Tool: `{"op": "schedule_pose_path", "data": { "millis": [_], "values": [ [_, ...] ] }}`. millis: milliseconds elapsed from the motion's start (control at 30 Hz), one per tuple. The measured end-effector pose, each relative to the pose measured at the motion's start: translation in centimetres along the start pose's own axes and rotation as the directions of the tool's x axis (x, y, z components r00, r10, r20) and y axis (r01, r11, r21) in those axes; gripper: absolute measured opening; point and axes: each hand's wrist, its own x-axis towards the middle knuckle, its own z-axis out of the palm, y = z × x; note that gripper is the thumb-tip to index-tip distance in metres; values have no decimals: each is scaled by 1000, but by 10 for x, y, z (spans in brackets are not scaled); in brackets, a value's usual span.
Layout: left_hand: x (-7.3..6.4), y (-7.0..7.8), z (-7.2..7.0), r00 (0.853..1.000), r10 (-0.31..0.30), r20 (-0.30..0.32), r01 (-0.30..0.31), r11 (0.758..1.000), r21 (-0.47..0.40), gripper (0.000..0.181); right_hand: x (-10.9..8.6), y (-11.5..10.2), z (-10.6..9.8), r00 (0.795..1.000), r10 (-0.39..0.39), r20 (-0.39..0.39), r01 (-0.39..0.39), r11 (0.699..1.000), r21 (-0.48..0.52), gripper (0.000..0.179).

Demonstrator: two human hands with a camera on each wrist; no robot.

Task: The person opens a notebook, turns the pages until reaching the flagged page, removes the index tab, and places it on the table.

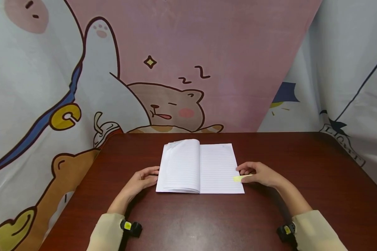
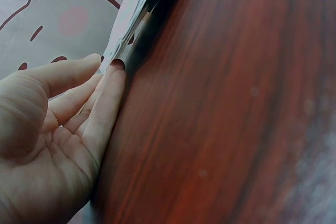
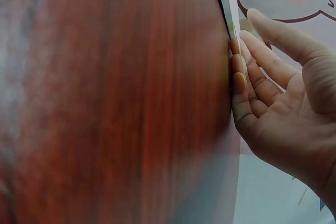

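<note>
An opened lined notebook (image 1: pixel 216 167) lies on the dark red-brown table, its left leaves stacked and slightly curved up. A pale yellow strip (image 1: pixel 237 179), like a sticky tab, crosses the right page's outer edge. At the notebook's left edge, my left hand (image 1: pixel 141 181) touches with extended fingertips; the left wrist view shows the thumb (image 2: pixel 84 66) right at the leaves. My right hand (image 1: pixel 264 174) is at the right edge beside the strip. In the right wrist view its thumb (image 3: pixel 273 30) stands apart from the page edge, with the fingertips (image 3: pixel 239 81) low beside the edge, tinted orange.
The table (image 1: pixel 188 219) stretches out on all sides of the notebook. A cloth with cartoon animals (image 1: pixel 176 108) hangs behind it, and more white cloth (image 1: pixel 358 87) hangs at the right. Each wrist wears a small black camera (image 1: pixel 135 229) below a cream sleeve (image 1: pixel 108 230).
</note>
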Motion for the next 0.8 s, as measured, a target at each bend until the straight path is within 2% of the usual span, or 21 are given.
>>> {"op": "schedule_pose_path", "data": {
  "millis": [333,800],
  "values": [
    [0,0,-1,1000,13,14,-13,1000,-3,52,1,0,2,1000,12,3,-12,1000,-19,34],
    [-1,1,1,1000,-6,-9,6,1000,4,53,2,0,2,1000,0,-10,-1,999,-52,24]
  ]
}}
